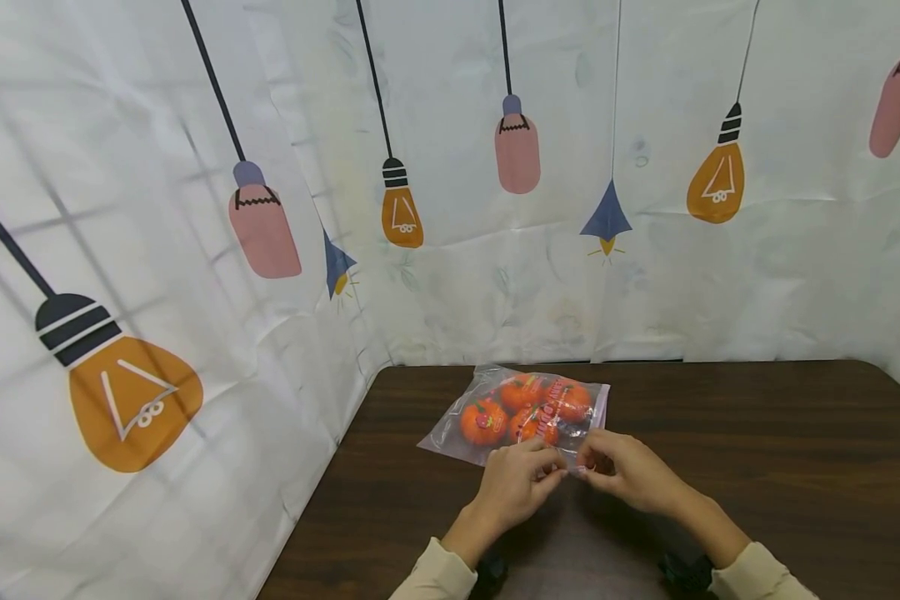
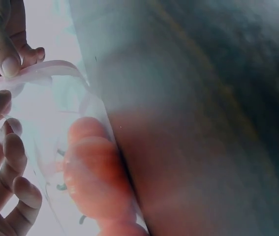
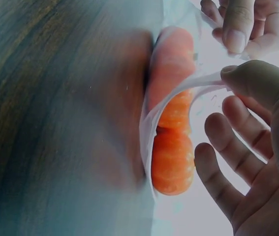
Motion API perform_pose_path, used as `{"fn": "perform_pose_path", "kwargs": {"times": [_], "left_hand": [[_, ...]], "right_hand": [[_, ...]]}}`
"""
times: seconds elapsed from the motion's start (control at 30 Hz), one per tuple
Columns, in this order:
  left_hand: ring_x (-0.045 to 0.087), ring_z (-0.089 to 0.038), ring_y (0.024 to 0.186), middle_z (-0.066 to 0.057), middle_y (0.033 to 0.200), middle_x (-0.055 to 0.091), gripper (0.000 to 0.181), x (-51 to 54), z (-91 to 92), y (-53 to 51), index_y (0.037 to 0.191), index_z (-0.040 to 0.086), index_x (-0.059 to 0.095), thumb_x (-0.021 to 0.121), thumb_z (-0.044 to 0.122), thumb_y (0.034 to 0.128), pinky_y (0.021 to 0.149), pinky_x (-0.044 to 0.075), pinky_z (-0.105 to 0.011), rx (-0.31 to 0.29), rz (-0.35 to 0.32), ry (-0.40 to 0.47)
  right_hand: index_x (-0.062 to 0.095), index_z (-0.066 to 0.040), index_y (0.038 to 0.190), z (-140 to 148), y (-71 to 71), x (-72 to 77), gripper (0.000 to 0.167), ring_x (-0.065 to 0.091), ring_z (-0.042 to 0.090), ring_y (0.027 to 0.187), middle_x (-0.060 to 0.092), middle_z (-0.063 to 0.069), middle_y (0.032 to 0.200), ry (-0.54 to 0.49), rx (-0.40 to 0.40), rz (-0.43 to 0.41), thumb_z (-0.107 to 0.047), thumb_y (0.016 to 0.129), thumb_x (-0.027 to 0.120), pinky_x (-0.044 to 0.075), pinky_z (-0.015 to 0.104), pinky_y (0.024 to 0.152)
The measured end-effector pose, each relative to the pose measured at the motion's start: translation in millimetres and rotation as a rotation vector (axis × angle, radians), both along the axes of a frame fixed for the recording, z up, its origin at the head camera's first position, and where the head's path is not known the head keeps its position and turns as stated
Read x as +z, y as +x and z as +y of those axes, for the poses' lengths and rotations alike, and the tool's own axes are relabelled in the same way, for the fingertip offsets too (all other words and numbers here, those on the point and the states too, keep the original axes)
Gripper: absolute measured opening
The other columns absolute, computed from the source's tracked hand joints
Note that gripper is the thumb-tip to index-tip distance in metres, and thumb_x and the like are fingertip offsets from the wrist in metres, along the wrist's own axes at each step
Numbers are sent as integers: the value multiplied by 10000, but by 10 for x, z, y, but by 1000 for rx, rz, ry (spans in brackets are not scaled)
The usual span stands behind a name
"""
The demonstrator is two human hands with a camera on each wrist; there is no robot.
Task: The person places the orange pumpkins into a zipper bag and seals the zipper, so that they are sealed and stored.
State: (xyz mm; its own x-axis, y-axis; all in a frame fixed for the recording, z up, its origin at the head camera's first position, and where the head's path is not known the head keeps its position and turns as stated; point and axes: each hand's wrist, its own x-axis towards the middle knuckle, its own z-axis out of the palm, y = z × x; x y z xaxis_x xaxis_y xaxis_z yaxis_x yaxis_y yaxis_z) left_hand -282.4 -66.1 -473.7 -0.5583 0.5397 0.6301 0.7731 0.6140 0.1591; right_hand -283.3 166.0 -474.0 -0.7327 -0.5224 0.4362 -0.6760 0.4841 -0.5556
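A clear plastic bag (image 1: 446, 437) with red printing and a pale pink edge strip lies on the brown table. Inside it are several round, ribbed orange things like small pumpkins (image 1: 483, 422); green stems show on some in the left wrist view. My left hand (image 1: 516, 483) pinches the bag's near edge between thumb and forefinger. Close beside it, my right hand (image 1: 633, 473) pinches the pale strip (image 3: 178, 88) near the same corner, its other fingers loosely bent. In the right wrist view the bag's mouth gapes around the orange things.
The dark brown wooden table (image 1: 757, 450) extends to both sides. Behind and to the left hangs a white cloth (image 1: 480, 292) printed with lamps and bulbs, meeting the table's edges. Dark devices (image 1: 686, 573) sit by my wrists.
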Motion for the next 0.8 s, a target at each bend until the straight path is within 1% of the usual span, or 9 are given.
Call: {"fn": "perform_pose_path", "kwargs": {"times": [0.07,0.17,0.3,0.4,0.5,0.53,0.6,0.7,0.8], "left_hand": [[522,57,622,118,763,649,48,9,-2,7,846,252,751,794,265,863,561,305,-64,6,-8,-3],[516,67,619,130,756,646,67,9,-4,1,828,265,735,800,262,845,560,313,-65,14,8,-7],[549,71,637,141,771,657,53,6,3,-5,844,279,747,797,285,859,576,340,-56,8,30,-17],[583,47,657,127,787,673,45,15,8,9,860,267,764,792,299,876,590,339,-54,0,4,-26],[570,38,648,113,781,663,48,23,6,21,856,253,765,798,285,871,587,317,-56,0,-11,-28],[556,38,640,110,779,656,48,24,8,21,853,250,763,802,276,865,585,310,-58,-1,-6,-27],[516,46,619,110,772,636,47,26,16,22,847,253,760,805,262,859,575,292,-59,0,26,-27],[463,55,594,116,769,612,55,24,26,18,842,258,756,808,246,852,559,274,-57,-4,90,-25],[454,57,590,120,776,607,58,27,34,15,841,258,754,808,240,851,560,273,-50,-12,122,-26]], "right_hand": [[628,-229,904,-9,0,5,148,497,-37,702,553,-153,833,15,-14,5,-167,919,762,464,207,599],[626,-240,906,-18,5,18,149,500,-42,700,558,-163,831,38,-31,3,-183,919,763,464,205,600],[632,-247,910,-22,15,30,144,498,-52,691,565,-170,822,52,-38,-5,-196,918,766,464,203,596],[640,-231,909,-28,27,33,142,494,-58,686,568,-168,810,50,-27,9,-179,910,772,460,200,588],[646,-208,908,-47,37,37,135,493,-65,686,570,-169,804,47,-21,25,-166,907,775,459,197,585],[645,-209,906,-50,40,37,139,493,-66,685,569,-171,802,49,-24,33,-163,905,776,458,197,583],[640,-228,903,-55,42,38,155,497,-64,684,563,-177,805,53,-37,43,-164,900,781,460,195,586],[624,-266,895,-60,45,40,187,504,-52,683,553,-185,812,65,-59,58,-176,893,787,459,194,588],[609,-288,885,-61,45,40,205,513,-38,688,549,-186,819,78,-74,63,-193,890,790,457,194,594]]}}
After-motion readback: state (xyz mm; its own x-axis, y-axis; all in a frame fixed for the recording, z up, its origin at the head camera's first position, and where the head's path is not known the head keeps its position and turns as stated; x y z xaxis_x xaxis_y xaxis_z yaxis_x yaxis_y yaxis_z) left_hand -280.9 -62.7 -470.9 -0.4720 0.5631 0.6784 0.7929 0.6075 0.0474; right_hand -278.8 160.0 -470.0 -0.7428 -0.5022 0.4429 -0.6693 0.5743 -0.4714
